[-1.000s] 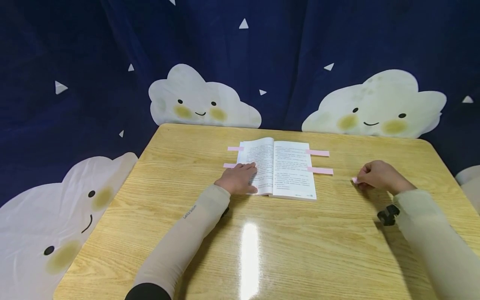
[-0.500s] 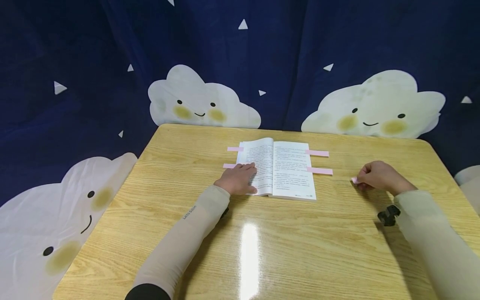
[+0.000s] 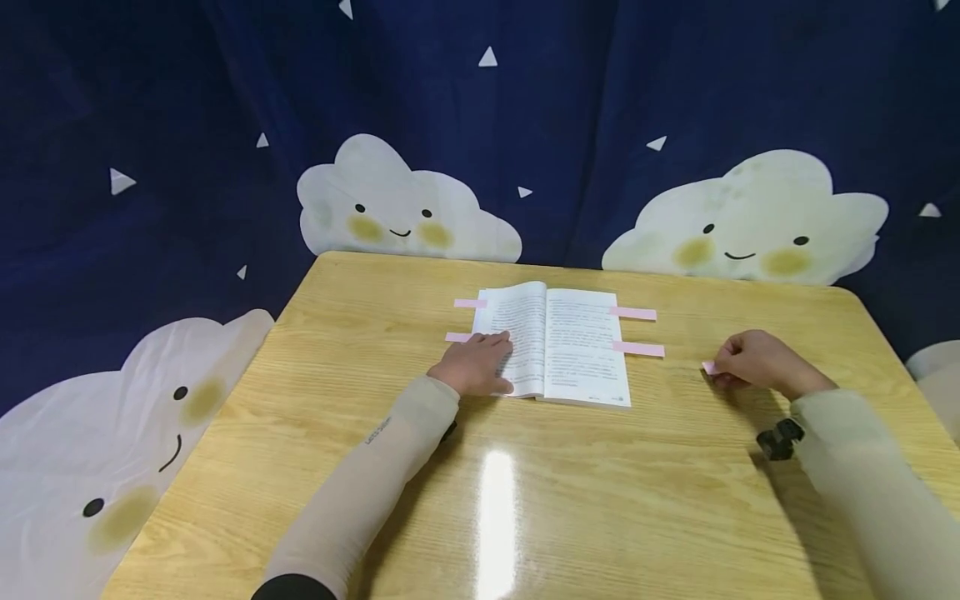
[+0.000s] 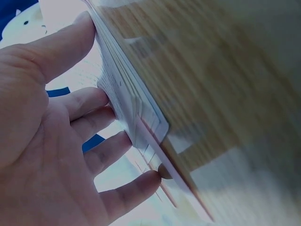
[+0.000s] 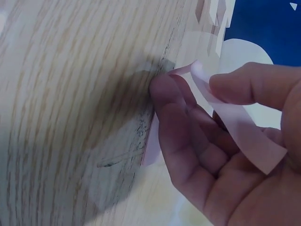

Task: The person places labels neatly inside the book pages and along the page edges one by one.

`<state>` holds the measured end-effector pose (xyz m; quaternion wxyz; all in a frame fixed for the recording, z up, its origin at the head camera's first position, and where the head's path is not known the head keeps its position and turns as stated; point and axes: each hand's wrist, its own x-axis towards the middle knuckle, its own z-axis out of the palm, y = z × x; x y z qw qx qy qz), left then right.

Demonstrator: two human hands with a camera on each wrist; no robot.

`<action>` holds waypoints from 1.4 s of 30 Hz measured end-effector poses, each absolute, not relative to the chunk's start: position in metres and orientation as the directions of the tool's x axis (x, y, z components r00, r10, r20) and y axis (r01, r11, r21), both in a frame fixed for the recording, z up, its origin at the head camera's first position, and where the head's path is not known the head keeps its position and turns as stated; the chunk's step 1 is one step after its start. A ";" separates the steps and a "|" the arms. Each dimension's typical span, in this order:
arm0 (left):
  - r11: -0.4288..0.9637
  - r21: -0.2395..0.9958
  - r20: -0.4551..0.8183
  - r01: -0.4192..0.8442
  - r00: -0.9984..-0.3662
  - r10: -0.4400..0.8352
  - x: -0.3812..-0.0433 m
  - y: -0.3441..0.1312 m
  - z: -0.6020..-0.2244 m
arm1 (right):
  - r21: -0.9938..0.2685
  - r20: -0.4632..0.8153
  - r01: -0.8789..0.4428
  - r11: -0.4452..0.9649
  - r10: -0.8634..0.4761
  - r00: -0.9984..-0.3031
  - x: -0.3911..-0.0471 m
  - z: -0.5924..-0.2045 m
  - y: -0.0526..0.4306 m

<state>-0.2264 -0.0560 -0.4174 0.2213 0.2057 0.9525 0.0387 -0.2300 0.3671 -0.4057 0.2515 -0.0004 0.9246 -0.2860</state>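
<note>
An open book (image 3: pixel 585 346) with printed pages lies on the wooden table in the head view. Pink paper strips stick out past both sides: an upper left strip (image 3: pixel 470 303), a lower left strip (image 3: pixel 457 337), an upper right strip (image 3: pixel 633 313) and a lower right strip (image 3: pixel 640 349). My left hand (image 3: pixel 472 365) rests on the left page, fingers spread and fairly straight; the left wrist view shows its fingertips along the page edges (image 4: pixel 123 89). To the book's right, my right hand (image 3: pixel 759 363) pinches another pink paper strip (image 5: pixel 240 127), which bends over its curled fingers.
The wooden table (image 3: pixel 600 500) extends around the book, with a bright light reflection near its front. Behind and to the left hangs a dark blue curtain (image 3: pixel 555 100) with printed clouds. A small black device (image 3: pixel 780 439) sits at the right wrist.
The head view has tilted slightly, so everything sits a little lower in it. Both hands keep nearly the same places relative to the book, and the right hand keeps its strip.
</note>
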 end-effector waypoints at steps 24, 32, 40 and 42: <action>0.912 0.140 -0.409 0.386 -0.816 0.409 -0.223 -0.057 -0.421 | -0.516 -0.362 0.046 0.856 -0.169 -0.917 -0.220 -0.410 0.366; 0.910 0.143 -0.411 0.389 -0.813 0.412 -0.224 -0.057 -0.419 | -0.480 -0.249 0.046 0.876 -0.086 -0.965 -0.216 -0.406 0.361; 0.912 0.145 -0.405 0.383 -0.818 0.407 -0.223 -0.058 -0.417 | -0.600 -0.235 0.014 0.800 -0.160 -0.959 -0.207 -0.400 0.334; 0.911 0.153 -0.402 0.384 -0.818 0.412 -0.222 -0.057 -0.417 | -0.620 -0.243 0.015 0.785 -0.174 -0.954 -0.203 -0.399 0.323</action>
